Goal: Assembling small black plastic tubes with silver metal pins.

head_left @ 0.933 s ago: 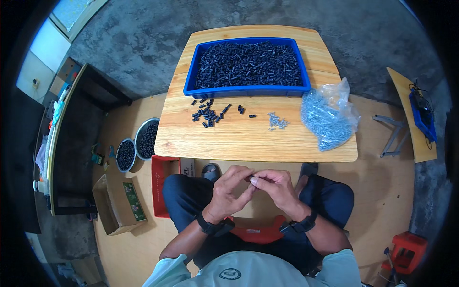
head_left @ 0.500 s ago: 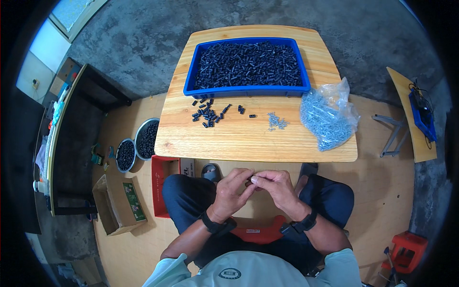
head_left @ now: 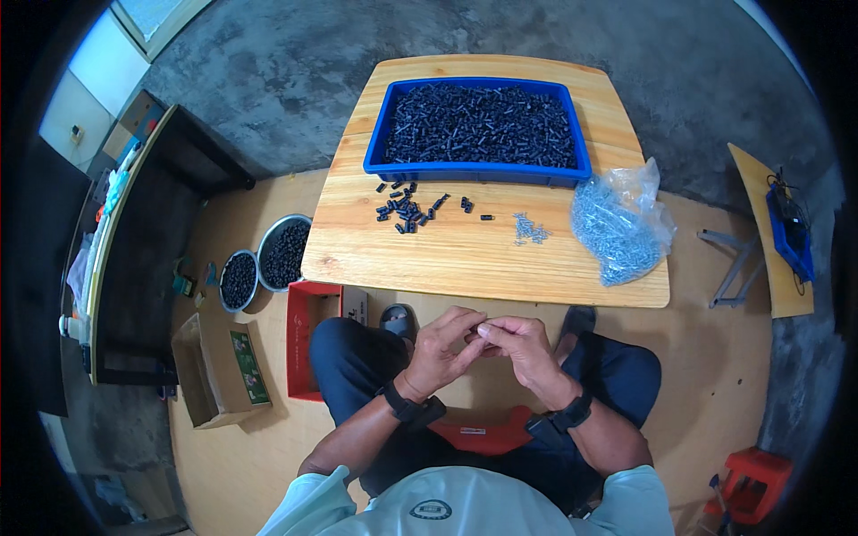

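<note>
My left hand (head_left: 447,344) and my right hand (head_left: 523,347) meet over my lap, in front of the table's near edge. Both are closed, thumbs and fingertips pinched together. A small dark piece sits between the left fingertips, mostly covered. Whatever the right fingertips pinch is hidden. On the wooden table (head_left: 483,268) ahead lie a loose group of small black plastic pieces (head_left: 407,210) and a little pile of silvery screws (head_left: 529,230). Behind them stands a blue tray (head_left: 474,170) full of such black pieces. To the right rests a clear plastic bag (head_left: 623,223) of screws.
Two metal bowls of black parts, one small (head_left: 239,280) and one larger (head_left: 286,252), stand on the floor at left. Nearby are a red box (head_left: 304,344) and an open cardboard box (head_left: 219,375). A red stool (head_left: 755,487) is at lower right.
The view has shifted slightly, so the table sits a little lower and further right. My hands stay pinched together; the dark piece shows less between the fingertips.
</note>
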### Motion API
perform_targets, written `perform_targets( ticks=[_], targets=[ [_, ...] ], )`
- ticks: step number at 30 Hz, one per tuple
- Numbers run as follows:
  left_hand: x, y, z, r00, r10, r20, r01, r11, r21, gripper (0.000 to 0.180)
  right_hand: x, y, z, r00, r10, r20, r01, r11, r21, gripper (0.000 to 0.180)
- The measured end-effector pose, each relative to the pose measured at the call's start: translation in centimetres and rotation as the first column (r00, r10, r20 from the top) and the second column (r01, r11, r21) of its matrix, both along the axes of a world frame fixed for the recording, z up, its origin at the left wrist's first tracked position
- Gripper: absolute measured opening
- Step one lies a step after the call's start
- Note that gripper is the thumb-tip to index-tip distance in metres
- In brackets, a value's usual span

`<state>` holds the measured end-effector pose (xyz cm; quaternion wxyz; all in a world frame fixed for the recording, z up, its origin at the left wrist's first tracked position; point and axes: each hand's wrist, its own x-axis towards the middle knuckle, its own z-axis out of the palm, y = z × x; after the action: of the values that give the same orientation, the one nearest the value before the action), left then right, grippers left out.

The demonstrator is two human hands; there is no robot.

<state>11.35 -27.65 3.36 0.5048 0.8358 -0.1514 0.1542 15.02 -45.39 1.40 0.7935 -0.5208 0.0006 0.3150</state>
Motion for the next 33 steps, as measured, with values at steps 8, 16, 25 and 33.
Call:
perform_targets(
  ticks=[8,16,25,33],
  targets=[
    [-1.2,0.5,0.6,0.998,0.023,-0.052,-0.022,1.000,0.020,0.035,-0.3,0.3,0.4,0.994,0.104,-0.024,-0.105,0.993,-0.049,0.024],
    [-1.6,1.5,1.3,0.995,-0.038,-0.097,0.059,0.972,0.229,0.033,-0.3,0.0,0.5,0.979,0.187,-0.084,-0.190,0.981,-0.032,0.024],
    [-1.6,1.4,0.8,0.994,-0.099,-0.041,0.107,0.899,0.425,0.025,0.0,-0.5,0.3,0.957,0.253,-0.140,-0.266,0.960,-0.084,0.020],
    [-1.6,1.7,-2.9,0.980,-0.190,-0.052,0.195,0.905,0.378,0.025,-0.5,-0.4,-1.5,0.955,0.238,-0.175,-0.268,0.948,-0.174,0.019]
  ],
)
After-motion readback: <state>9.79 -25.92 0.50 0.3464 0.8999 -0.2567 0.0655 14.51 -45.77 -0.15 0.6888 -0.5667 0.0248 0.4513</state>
